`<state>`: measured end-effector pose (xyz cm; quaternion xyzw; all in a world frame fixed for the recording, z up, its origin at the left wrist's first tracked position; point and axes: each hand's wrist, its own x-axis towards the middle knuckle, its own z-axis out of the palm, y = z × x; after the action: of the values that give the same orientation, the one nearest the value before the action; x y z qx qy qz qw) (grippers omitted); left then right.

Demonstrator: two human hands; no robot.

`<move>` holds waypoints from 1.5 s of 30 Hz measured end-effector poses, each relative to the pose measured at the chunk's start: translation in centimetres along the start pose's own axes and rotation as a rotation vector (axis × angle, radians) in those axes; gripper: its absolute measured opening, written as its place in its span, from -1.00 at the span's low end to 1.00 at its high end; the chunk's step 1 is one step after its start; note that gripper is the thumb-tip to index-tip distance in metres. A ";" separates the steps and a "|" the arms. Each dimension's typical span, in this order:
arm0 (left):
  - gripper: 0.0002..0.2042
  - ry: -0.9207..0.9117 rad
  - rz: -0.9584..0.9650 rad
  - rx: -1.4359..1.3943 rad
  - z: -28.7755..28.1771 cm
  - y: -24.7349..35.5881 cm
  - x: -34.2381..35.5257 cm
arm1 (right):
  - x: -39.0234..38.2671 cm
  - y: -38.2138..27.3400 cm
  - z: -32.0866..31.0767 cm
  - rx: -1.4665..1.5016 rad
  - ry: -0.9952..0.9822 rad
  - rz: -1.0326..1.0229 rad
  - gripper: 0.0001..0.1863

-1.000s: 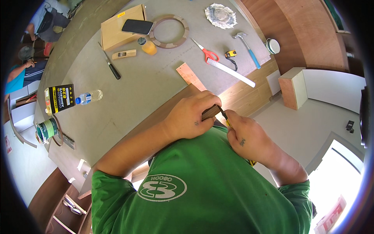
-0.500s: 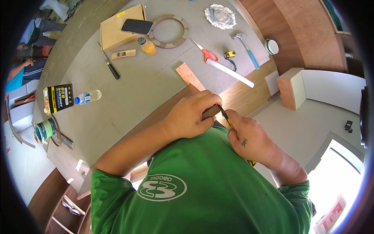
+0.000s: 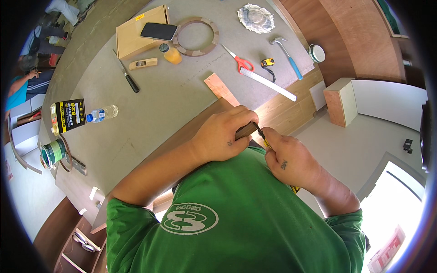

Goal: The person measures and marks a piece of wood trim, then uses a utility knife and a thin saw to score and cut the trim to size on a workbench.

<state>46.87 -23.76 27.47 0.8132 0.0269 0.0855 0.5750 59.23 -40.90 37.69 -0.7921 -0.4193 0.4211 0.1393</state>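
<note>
My left hand [image 3: 223,136] is closed around a short dark-brown wood piece [image 3: 242,133], low in front of my chest. My right hand [image 3: 291,157] grips a black-and-yellow cutter [image 3: 261,133], whose dark end meets the wood by my left fingers; the blade is too small to make out. Just beyond my hands, a brown board [image 3: 214,107] runs along the near edge of the grey table [image 3: 136,109], with a reddish wood strip [image 3: 217,84] lying across it or beside it.
On the table are red scissors [image 3: 243,61], a steel ruler [image 3: 268,84], hammer [image 3: 291,59], tape measure [image 3: 268,62], plane [image 3: 143,63], knife [image 3: 127,75], juice bottle [image 3: 172,54], phone on box, wooden ring, water bottle, black can and green jar. Co-workers [image 3: 20,91] are at upper left.
My hands and the pieces in them have barely moved. At upper left, the co-workers have shifted, with a light trousered leg now showing near the top.
</note>
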 end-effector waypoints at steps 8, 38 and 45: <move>-0.63 -0.076 -0.091 -0.025 -0.5 0.3 -0.1 | 0.3 1.1 0.7 -0.022 0.018 -0.052 -0.72; -0.64 -0.058 -0.092 -0.019 -0.4 0.1 0.0 | 0.1 0.0 -0.2 -0.022 -0.016 -0.015 -0.68; -0.64 -0.070 -0.092 -0.003 -0.6 0.1 0.1 | 0.4 0.5 0.3 -0.016 -0.006 -0.020 -0.66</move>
<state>46.87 -23.25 27.74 0.8128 0.0440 0.0303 0.5801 59.31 -40.93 37.02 -0.7876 -0.4310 0.4189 0.1358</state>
